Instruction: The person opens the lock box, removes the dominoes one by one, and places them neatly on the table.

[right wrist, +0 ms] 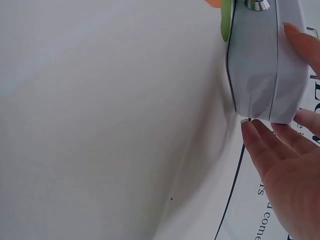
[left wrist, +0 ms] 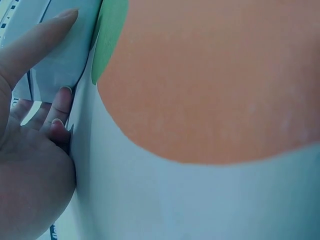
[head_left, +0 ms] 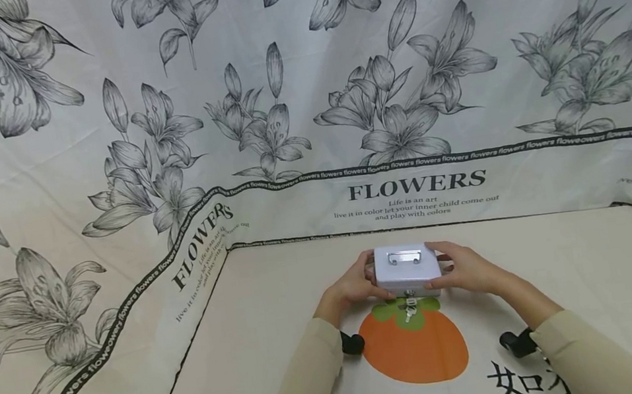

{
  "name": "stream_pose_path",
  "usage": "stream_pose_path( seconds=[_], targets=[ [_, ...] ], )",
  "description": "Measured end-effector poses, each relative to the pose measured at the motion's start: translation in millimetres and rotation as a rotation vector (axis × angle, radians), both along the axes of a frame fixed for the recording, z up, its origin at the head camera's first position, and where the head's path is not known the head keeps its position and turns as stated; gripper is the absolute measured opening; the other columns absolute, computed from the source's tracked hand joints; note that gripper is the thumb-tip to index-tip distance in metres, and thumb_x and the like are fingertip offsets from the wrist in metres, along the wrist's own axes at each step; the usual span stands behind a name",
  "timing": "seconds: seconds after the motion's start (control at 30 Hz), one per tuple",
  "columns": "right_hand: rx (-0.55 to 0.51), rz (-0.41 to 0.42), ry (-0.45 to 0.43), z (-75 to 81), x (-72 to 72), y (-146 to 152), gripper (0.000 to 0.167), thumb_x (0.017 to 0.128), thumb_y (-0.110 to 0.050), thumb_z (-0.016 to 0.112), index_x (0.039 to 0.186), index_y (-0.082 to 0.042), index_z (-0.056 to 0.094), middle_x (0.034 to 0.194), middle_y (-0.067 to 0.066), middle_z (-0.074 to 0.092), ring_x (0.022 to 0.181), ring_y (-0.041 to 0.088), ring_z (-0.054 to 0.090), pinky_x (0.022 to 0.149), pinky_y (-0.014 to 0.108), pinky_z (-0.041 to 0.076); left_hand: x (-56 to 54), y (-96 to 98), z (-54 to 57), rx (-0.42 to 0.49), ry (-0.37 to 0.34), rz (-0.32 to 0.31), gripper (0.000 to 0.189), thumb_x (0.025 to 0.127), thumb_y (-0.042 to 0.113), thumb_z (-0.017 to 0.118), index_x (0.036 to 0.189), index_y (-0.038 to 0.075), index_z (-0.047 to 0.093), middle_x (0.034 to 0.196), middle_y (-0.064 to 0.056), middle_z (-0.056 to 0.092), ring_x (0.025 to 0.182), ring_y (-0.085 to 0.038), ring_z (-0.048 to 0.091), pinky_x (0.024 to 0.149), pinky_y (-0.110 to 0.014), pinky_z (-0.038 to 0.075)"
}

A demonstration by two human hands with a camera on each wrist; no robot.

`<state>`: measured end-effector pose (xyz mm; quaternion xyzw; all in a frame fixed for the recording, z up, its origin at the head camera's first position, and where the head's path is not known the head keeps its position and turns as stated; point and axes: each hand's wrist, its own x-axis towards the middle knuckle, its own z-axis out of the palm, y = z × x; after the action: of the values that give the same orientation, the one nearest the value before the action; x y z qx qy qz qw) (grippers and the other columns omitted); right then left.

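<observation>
Grips a white box (head_left: 407, 270) between left hand (head_left: 358, 282) and right hand (head_left: 463, 268), right at the orange fruit print (head_left: 415, 350). Says "FLOWERS" (head_left: 417, 185) and "Life is an art" (head_left: 413, 201) on the backdrop (head_left: 288, 210) btw, plus "如" (head_left: 505, 382) nearer.

Flowered backdrop (head_left: 301, 86) — pale tabletop (head_left: 259, 311) with orange fruit print (head_left: 416, 351), black characters (head_left: 507, 382)

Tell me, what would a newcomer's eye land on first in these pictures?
Probably the big orange fruit print on the pale tabletop, bright against so much white. Just beyond it is a small pale box with a metal handle on top, between two hands, the left hand and the right hand. Behind, large grey flower drawings cover the hanging cloth.
</observation>
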<state>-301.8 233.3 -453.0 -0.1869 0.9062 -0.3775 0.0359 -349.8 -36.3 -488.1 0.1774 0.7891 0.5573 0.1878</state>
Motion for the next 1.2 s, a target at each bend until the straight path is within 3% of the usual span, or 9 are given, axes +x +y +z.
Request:
stream_pose_path(
  seconds=[0.3, 0.83, 1.2],
  targets=[
    [-0.017, -0.006, 0.013, 2.0, -2.4, 0.4, 0.101, 0.079, -0.035, 0.089, 0.152, 0.009, 0.035, 0.15, 0.032, 0.043, 0.13, 0.051, 0.052, 0.102, 0.055, 0.047, -2.1, -0.9, 2.5, -0.021, 0.005, 0.007, 0.105, 0.071, 0.001, 0.092, 0.155, 0.02, 0.033, 0.145, -0.004, 0.052, 0.111, -0.015, 0.057, 0.117, -0.045, 0.029],
    [-0.026, -0.007, 0.012, -0.5, -5.8, 3.4, 0.099, 0.078, -0.036, 0.09, 0.151, 0.009, 0.039, 0.149, 0.031, 0.046, 0.127, 0.049, 0.056, 0.099, 0.052, 0.051, -3.6, -0.1, 1.1, -0.042, 0.019, 0.007, 0.107, 0.071, 0.001, 0.092, 0.157, 0.019, 0.031, 0.143, -0.005, 0.053, 0.108, -0.016, 0.058, 0.115, -0.044, 0.033],
    [-0.003, -0.002, -0.028, 4.4, -9.7, 6.8, 0.098, 0.08, -0.04, 0.088, 0.151, 0.008, 0.041, 0.146, 0.031, 0.05, 0.124, 0.048, 0.059, 0.097, 0.054, 0.051, -1.7, 0.0, 0.9, -0.02, -0.014, -0.006, 0.106, 0.072, -0.001, 0.091, 0.158, 0.015, 0.031, 0.108, -0.004, 0.067, 0.097, -0.017, 0.063, 0.103, -0.038, 0.042]
  ],
)
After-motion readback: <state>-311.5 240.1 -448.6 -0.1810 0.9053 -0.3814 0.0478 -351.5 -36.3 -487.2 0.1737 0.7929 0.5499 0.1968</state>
